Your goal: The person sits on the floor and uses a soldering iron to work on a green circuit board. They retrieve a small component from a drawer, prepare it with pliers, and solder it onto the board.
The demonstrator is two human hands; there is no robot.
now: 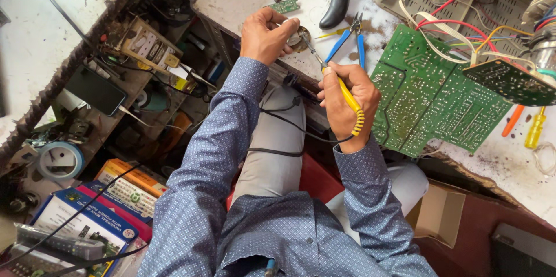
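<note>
Small round part (299,38) half hidden behind left hand (264,35) fingers pinched on it, yellow soldering iron (341,93) gripped pen-like by right hand (346,100), tip just beside the fingertips, blue pliers (351,42) just beyond.

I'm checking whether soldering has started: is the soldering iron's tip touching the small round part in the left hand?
Cannot tell. In the head view the soldering iron, held in the right hand, points its tip at the round part pinched by the left hand, but contact is too small to see.
</note>
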